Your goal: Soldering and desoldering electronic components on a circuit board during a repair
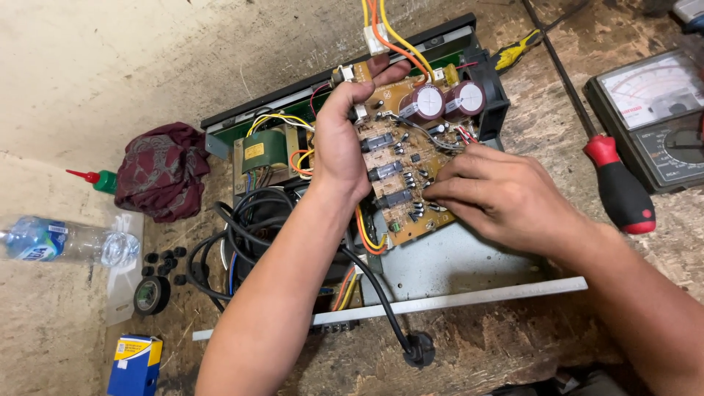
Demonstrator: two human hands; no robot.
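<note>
A brown circuit board point(411, 158) with two large capacitors point(444, 101) is tilted up out of an open metal chassis point(455, 260). My left hand point(341, 139) grips the board's left edge, fingers curled over its top. My right hand point(495, 194) rests on the board's lower right part, fingertips pressed on small components. A green and yellow transformer point(264, 150) sits in the chassis to the left. Orange and yellow wires point(389, 33) run up from the board's top.
A red-handled screwdriver point(620, 191) and an analog multimeter point(660, 117) lie at the right. A maroon cloth point(161, 172), plastic water bottle point(66, 242), black tape roll point(152, 295), several black knobs point(165, 264) and a blue box point(136, 365) lie at the left. A black power cord point(242, 242) coils beside the chassis.
</note>
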